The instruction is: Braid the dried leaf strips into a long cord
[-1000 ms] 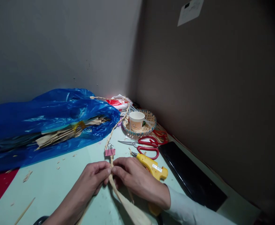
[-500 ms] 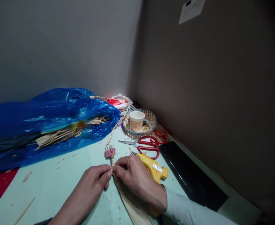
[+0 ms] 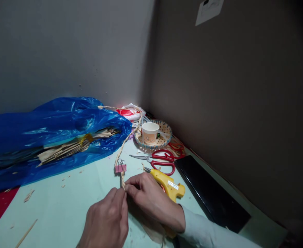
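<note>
A pale twisted cord of dried plant fibre (image 3: 122, 179) runs toward me from a pink binder clip (image 3: 120, 168) clamped on it. My left hand (image 3: 107, 215) is closed at the cord's near end, thumb side turned away from view. Beside it, my right hand (image 3: 150, 198) pinches the same cord just below the clip, thumb and forefinger together. A wide, flat fibre strip (image 3: 151, 227) trails from the fingers under my right hand toward the table's near side. The fingertips hide the exact point where strip and cord meet.
Right of my hands lie a yellow glue gun (image 3: 170, 184), red-handled scissors (image 3: 163, 161) and a black flat slab (image 3: 210, 193). Behind stands a paper cup (image 3: 150, 133) in a woven basket (image 3: 167, 137). A blue plastic bag (image 3: 63, 117) holding dried strips (image 3: 66, 150) fills the left.
My left hand has rolled over, its back now facing up, and come slightly nearer me. My right hand keeps its pinch. The loose strip has shifted and now lies more beneath my right hand.
</note>
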The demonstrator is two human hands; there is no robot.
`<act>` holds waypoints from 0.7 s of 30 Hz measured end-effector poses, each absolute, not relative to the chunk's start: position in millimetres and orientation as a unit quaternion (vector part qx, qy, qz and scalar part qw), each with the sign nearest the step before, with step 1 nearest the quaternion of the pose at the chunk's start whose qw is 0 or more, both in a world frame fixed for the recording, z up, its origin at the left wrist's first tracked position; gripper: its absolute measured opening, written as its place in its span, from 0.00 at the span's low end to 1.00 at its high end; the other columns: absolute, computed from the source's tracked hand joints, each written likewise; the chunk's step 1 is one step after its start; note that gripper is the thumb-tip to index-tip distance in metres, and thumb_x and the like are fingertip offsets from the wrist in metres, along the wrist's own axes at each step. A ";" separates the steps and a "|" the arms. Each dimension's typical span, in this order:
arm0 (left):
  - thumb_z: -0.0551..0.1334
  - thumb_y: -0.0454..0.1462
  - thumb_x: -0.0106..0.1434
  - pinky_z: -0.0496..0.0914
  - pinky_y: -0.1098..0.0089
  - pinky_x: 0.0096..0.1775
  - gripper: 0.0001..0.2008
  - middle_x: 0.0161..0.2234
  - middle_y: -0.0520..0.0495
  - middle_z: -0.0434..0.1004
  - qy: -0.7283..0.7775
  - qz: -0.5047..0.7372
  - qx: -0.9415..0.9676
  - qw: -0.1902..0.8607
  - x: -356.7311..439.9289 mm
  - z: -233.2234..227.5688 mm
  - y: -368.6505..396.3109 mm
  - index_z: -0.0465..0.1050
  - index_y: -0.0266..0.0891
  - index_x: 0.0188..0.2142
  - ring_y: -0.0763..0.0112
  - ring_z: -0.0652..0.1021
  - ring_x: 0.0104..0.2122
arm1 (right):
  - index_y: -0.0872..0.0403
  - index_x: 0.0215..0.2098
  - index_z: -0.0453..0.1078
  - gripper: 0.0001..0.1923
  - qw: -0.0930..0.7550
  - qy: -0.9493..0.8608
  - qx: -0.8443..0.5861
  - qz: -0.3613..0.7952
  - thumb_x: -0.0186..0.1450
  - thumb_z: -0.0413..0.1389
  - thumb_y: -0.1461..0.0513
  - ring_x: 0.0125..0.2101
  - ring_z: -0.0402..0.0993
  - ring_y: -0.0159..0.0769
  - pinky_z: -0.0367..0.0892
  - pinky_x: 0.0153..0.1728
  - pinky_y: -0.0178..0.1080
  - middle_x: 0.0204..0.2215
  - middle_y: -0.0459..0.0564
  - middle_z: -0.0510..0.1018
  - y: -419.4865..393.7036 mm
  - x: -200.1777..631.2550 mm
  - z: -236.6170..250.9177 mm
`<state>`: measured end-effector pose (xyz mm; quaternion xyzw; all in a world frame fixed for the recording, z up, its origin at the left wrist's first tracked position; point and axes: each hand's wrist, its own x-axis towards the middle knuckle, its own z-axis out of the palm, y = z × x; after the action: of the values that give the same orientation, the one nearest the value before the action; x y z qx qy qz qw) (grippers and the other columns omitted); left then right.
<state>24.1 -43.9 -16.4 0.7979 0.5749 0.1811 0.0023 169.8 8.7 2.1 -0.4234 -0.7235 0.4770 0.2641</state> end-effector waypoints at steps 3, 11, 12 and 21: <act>0.52 0.27 0.61 0.64 0.69 0.20 0.12 0.23 0.48 0.74 0.534 0.142 0.821 -0.140 27.5 -26.0 -49.6 0.72 0.40 0.31 0.66 0.77 0.19 | 0.55 0.17 0.53 0.18 0.254 -0.674 -0.413 0.558 0.63 0.50 0.61 0.21 0.49 0.27 0.45 0.21 0.33 0.17 0.40 0.53 12.3 170.6 1.6; 0.50 0.30 0.63 0.67 0.68 0.21 0.15 0.24 0.46 0.77 0.532 0.146 0.831 -0.064 31.7 -1.4 -50.8 0.75 0.39 0.31 0.65 0.78 0.19 | 0.57 0.17 0.61 0.15 0.265 -0.625 -0.424 0.599 0.59 0.54 0.63 0.20 0.50 0.25 0.46 0.20 0.31 0.16 0.40 0.57 15.5 167.5 -2.4; 0.50 0.35 0.65 0.68 0.68 0.24 0.15 0.25 0.47 0.78 0.553 0.159 0.818 0.011 27.3 6.7 -46.4 0.75 0.41 0.30 0.64 0.79 0.22 | 0.57 0.17 0.63 0.14 0.265 -0.623 -0.425 0.601 0.60 0.54 0.63 0.20 0.51 0.25 0.46 0.20 0.31 0.16 0.40 0.58 15.5 167.6 -1.1; 0.65 0.47 0.55 0.52 0.79 0.13 0.15 0.20 0.56 0.68 0.539 0.310 0.408 0.668 6.2 3.4 -11.5 0.72 0.37 0.32 0.84 0.56 0.12 | 0.59 0.23 0.72 0.13 0.276 -0.612 -0.380 0.637 0.62 0.54 0.62 0.20 0.50 0.25 0.46 0.21 0.31 0.16 0.39 0.61 13.3 170.5 -2.5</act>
<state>6.2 -11.5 3.4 0.4081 0.5392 0.3099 0.6683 170.5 13.3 -2.5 -0.3800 -0.6118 0.6365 0.2759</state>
